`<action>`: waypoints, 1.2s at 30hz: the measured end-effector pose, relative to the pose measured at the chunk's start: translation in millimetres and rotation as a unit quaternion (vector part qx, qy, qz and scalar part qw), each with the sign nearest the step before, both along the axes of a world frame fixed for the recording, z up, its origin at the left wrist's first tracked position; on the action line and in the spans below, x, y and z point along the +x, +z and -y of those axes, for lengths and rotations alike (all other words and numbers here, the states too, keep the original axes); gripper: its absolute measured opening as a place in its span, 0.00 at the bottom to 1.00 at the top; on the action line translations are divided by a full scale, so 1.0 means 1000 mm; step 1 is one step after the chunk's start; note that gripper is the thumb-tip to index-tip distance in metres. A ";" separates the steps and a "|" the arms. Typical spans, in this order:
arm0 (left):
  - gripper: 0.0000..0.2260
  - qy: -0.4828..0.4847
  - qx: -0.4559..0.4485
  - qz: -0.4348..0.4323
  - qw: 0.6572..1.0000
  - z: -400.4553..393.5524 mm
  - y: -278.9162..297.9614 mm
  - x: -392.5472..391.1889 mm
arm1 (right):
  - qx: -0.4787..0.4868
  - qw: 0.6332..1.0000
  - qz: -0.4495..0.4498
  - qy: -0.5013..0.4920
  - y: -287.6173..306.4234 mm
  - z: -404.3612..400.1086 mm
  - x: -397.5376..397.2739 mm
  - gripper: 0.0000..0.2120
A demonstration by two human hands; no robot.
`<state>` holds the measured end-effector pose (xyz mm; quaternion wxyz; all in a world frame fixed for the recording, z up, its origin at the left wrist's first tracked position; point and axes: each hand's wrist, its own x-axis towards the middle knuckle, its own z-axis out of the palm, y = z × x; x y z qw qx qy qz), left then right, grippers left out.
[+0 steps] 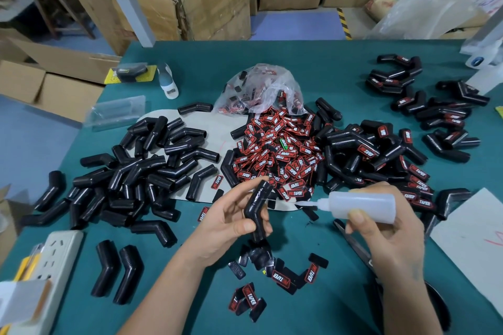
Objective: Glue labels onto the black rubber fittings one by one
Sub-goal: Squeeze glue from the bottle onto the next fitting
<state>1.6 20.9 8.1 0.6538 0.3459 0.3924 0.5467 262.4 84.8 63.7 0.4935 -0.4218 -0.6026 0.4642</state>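
Note:
My left hand (226, 223) grips a bent black rubber fitting (257, 209) upright above the green table, thumb on its lower leg. My right hand (389, 228) holds a translucent glue bottle (362, 205) on its side, nozzle pointing left toward the fitting with a small gap between them. A heap of red-and-black labels (277, 155) spills from a clear plastic bag (261, 90) at the table's middle. Unlabelled fittings (141, 171) are piled at left. Labelled fittings (386, 160) lie at right.
Loose labels (280, 277) lie on the green table (326, 307) below my hands. Scissors (356, 247) lie under my right hand. A white power strip (54, 258) sits front left, white paper (468, 242) at right, cardboard boxes (212, 0) behind the table.

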 end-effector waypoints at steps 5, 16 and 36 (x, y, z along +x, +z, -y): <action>0.36 0.000 0.004 0.005 1.000 0.000 0.000 0.000 | -0.009 1.000 0.005 -0.007 0.001 0.001 0.001 0.08; 0.36 0.001 -0.002 0.006 1.000 0.001 0.002 0.000 | -0.007 1.000 -0.008 -0.018 -0.001 -0.001 0.003 0.08; 0.35 -0.002 0.002 -0.001 1.000 0.001 0.003 -0.001 | -0.021 1.000 0.000 -0.001 0.001 0.001 0.002 0.10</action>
